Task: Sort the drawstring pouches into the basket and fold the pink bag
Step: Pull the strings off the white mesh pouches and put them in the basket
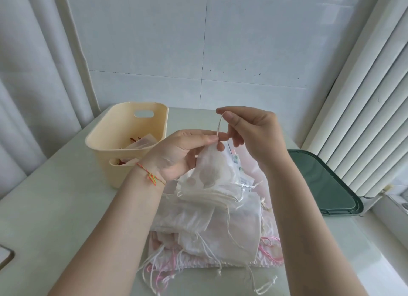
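Observation:
My left hand pinches the gathered neck of a sheer white drawstring pouch held above the pile. Just above it, my right hand pinches that pouch's cream drawstring and holds it taut upward. Under both hands lies a heap of white drawstring pouches with loose cords trailing toward me. The pink bag lies flat beneath the heap, its pink edges and cords showing. A cream plastic basket stands to the left, with a few pouches inside.
A dark green tray lies at the right by the window ledge. The pale table runs left and toward me; a curtain hangs at the left, and a dark-rimmed object pokes in at the left edge.

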`<state>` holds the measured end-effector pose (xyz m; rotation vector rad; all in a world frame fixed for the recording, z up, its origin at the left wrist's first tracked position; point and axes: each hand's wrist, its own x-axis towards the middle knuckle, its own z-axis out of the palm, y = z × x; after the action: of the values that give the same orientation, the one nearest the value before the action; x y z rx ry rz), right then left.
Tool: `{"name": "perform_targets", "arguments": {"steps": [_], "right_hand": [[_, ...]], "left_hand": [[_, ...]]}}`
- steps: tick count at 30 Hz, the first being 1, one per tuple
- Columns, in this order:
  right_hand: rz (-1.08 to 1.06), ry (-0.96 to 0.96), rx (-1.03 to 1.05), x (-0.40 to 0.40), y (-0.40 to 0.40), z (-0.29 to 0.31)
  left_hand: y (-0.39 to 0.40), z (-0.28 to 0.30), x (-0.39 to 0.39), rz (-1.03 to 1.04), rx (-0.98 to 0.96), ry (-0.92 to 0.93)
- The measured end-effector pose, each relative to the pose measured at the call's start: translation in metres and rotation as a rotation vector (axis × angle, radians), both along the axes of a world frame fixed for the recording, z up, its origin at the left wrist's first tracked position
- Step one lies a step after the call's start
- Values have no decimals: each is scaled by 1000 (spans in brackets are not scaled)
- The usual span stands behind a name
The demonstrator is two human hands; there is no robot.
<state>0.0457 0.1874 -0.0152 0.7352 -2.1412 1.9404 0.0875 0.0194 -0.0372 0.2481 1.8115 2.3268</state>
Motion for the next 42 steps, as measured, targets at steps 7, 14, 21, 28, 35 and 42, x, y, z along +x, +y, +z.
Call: {"name": "perform_targets", "arguments": {"steps": [7, 14, 21, 28, 35, 42], "right_hand": [[-121, 48, -6, -1, -4, -3], [-132, 217, 301, 7, -13, -5], [-207, 392, 558, 5, -18, -10], [-187, 328, 533, 2, -15, -9], [-119, 28, 221, -1, -9, -5], [205, -163, 141, 3, -9, -6]], "left_hand": [[0, 1, 0, 81, 175, -16], [-4, 0, -6, 315, 145, 82], [2, -10, -9, 549, -276, 208], [1, -7, -8, 405, -506, 258], [-7, -8, -6, 350, -124, 138], [-11, -4, -5, 149, 100, 133]]}}
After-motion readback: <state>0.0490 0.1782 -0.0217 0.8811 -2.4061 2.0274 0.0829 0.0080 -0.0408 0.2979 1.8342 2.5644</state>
